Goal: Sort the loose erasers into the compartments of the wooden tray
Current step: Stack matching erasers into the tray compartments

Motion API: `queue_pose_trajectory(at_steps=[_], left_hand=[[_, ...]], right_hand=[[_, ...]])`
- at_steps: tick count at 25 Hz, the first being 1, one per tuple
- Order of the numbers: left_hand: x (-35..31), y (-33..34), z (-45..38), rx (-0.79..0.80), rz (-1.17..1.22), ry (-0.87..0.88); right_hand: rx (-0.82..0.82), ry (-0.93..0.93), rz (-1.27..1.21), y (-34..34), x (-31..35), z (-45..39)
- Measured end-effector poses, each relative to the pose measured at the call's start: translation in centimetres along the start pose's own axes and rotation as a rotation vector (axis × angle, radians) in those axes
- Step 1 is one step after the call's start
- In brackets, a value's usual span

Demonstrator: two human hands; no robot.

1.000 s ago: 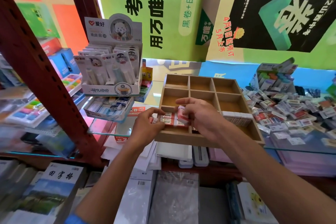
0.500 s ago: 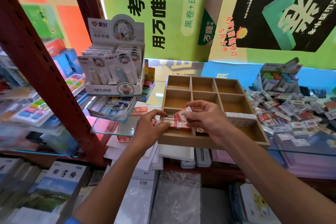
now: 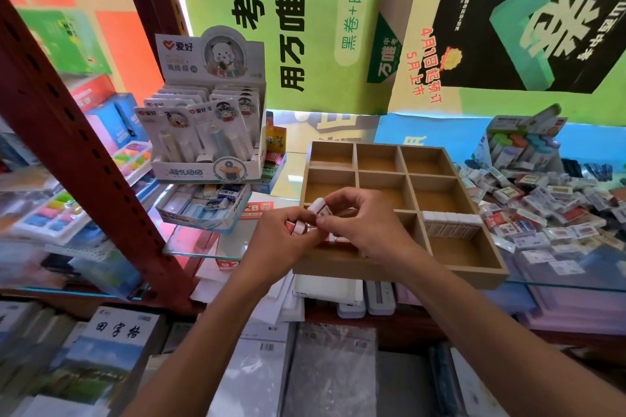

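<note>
RISK: my left hand (image 3: pixel 277 240) and right hand (image 3: pixel 366 223) pinch small red-and-white wrapped erasers (image 3: pixel 320 210) | loose stack may spill beside the near-left compartment of the nine-cell wooden tray (image 3: pixel 399 272).

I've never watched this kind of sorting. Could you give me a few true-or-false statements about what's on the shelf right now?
1. The tray has nine compartments. True.
2. Both hands hold erasers. True.
3. The loose pile lies left of the tray. False: it lies to the right.
4. The near right compartment holds a row of erasers. True.
5. The far row of compartments is full. False: it looks empty.
</note>
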State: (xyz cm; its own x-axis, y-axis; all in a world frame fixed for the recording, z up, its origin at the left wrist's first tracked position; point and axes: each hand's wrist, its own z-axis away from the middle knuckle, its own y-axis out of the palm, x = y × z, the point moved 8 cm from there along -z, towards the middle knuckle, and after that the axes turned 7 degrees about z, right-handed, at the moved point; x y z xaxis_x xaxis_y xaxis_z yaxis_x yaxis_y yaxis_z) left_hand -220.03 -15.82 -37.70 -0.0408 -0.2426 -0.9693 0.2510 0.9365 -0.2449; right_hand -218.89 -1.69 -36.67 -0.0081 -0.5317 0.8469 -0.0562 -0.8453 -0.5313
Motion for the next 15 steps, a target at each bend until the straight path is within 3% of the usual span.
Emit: queue_pose_trajectory(at_steps=[4, 9, 15], left_hand=[[0.2, -0.5, 0.5, 0.015, -0.006, 0.002], [4.1, -4.0, 0.1, -0.197, 0.436, -0.257], [3.7, -2.7, 0.6, -0.147, 0.703, -0.259]], right_hand=[[0.123, -0.085, 0.185, -0.1, 0.3, -0.6], [0.344, -0.258, 0.587, 2.3, 0.8, -1.2], [0.33, -0.503, 0.861, 4.2, 1.6, -1.3]])
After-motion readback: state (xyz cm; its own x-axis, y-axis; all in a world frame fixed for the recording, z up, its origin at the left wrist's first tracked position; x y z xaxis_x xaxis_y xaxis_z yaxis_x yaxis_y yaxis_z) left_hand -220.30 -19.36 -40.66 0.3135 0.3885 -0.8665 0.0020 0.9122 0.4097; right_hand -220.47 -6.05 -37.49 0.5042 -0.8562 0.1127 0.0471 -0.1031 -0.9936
